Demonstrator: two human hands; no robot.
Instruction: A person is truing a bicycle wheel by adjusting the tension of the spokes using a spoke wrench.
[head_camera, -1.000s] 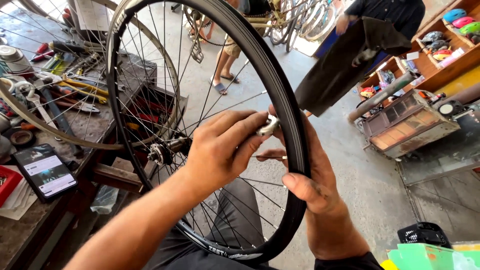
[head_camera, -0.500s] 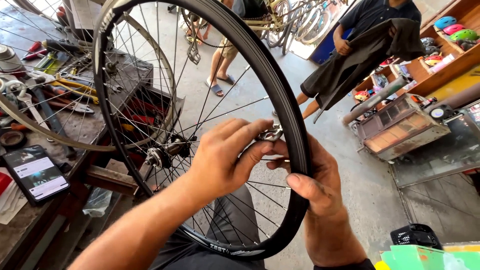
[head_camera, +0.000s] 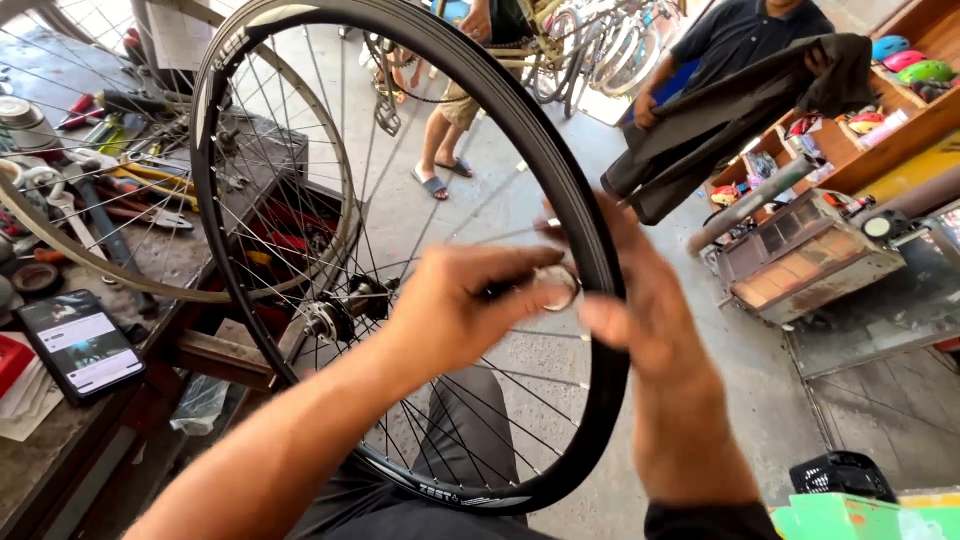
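Observation:
A black bicycle wheel (head_camera: 250, 120) with thin spokes and a silver hub (head_camera: 325, 320) stands upright in front of me, resting on my lap. My left hand (head_camera: 455, 310) reaches through the spokes and pinches a small round metal spoke tool (head_camera: 557, 285) against the rim's right side. My right hand (head_camera: 640, 300) wraps around the outside of the rim at the same spot, fingers blurred.
A cluttered workbench (head_camera: 140, 255) on the left holds a phone (head_camera: 80, 345), wrenches and another silver rim (head_camera: 120, 290). One person stands behind the wheel; another at the upper right holds a dark inner tube (head_camera: 720, 115). A rusty metal box (head_camera: 800, 260) sits on the floor.
The wheel has turned and shifted slightly. My left hand's fingers have moved on the tool at the rim, and my right hand has slid up along the rim.

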